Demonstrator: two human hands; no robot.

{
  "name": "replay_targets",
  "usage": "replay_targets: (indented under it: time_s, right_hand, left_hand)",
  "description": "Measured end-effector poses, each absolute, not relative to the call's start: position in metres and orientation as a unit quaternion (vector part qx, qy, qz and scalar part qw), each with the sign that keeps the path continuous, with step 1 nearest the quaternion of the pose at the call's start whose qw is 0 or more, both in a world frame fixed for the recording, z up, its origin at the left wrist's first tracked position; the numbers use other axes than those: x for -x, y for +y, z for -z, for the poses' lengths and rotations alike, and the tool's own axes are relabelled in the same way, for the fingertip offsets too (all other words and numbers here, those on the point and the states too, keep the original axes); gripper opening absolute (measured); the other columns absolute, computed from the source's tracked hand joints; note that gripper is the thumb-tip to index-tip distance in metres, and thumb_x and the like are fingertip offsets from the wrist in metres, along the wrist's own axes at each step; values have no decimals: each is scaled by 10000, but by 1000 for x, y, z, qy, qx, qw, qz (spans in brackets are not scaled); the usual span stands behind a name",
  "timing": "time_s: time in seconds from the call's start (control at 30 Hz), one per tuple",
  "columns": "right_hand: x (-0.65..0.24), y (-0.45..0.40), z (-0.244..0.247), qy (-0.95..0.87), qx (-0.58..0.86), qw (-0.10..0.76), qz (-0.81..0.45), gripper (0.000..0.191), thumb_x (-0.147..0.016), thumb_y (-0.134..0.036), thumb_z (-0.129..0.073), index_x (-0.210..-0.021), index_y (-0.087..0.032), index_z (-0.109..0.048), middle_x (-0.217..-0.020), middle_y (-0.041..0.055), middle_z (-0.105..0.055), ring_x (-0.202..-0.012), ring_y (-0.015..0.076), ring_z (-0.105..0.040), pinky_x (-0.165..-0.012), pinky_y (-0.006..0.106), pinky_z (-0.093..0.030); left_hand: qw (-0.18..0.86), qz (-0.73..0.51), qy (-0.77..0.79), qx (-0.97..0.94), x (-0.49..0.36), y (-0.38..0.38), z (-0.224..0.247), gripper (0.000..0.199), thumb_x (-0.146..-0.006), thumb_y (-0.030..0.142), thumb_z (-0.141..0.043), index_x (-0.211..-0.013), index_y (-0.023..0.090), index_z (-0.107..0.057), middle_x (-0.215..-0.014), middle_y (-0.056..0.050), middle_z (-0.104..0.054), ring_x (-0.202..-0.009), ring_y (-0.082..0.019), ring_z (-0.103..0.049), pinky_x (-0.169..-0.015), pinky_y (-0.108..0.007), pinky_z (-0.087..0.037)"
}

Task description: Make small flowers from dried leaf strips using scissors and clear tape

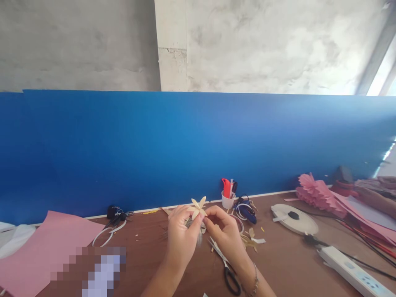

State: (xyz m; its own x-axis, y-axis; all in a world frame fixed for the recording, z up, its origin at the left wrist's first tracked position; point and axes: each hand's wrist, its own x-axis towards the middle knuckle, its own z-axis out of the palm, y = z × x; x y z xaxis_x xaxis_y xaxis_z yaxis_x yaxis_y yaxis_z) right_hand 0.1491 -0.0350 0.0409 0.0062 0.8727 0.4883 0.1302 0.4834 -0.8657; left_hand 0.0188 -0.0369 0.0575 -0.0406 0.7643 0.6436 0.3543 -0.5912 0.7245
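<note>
A small cream-coloured flower (198, 206) with pointed petals is held up above the brown table, in the middle of the view. My left hand (183, 231) pinches it from the left, thumb and fingers closed at its base. From the right, my right hand (224, 227) grips a lower right petal between thumb and forefinger. Scissors (227, 268) with black handles lie on the table, partly beneath my right hand. Behind the hands is some greyish thin material, too covered to make out.
A white cup (228, 200) with a red tool and pens stands by the blue partition (185, 144). Pink paper (52, 251) lies left; pleated pink paper (318, 194) lies right. A round white disc (293, 218) and a power strip (355, 268) with cables are at right. Scraps (250, 240) lie nearby.
</note>
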Motion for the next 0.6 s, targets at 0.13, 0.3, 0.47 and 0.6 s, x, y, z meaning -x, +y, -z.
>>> replay_targets:
  time_s: [0.13, 0.3, 0.47, 0.6]
  right_hand:
    - [-152, -34, -43, -676, 393, 569, -253, 145, -829, -274, -583, -737, -197, -664, -712, 27, -633, -639, 158, -532, -595, 265, -428]
    - [-151, -34, -42, -666, 405, 584, -228, 139, -805, -242, -590, -682, -199, -637, -651, 10, -599, -593, 150, -513, -558, 258, -414]
    - [-147, -36, -40, -638, 410, 593, -272, 159, -810, -289, -608, -681, -197, -623, -665, 9, -598, -612, 154, -516, -557, 255, -410]
    - [-145, -36, -40, -623, 407, 603, -288, 170, -820, -304, -607, -693, -191, -615, -668, 13, -590, -617, 151, -509, -564, 254, -412]
  left_hand:
    - [146, -566, 417, -696, -18, -37, -56, 168, -836, 206, -557, -697, 221, -650, -739, -4, -690, -764, -197, -599, -854, -384, -433]
    - [179, -579, 410, -682, -21, -39, -53, 157, -845, 228, -545, -736, 212, -657, -808, -29, -693, -834, -206, -612, -825, -352, -454]
    - [270, -592, 430, -626, -26, -40, -52, 95, -795, 253, -594, -783, 189, -664, -819, -42, -692, -818, -206, -625, -763, -313, -484]
    - [313, -592, 456, -587, -30, -39, -53, 93, -752, 271, -638, -725, 183, -644, -716, -18, -671, -736, -188, -612, -702, -286, -482]
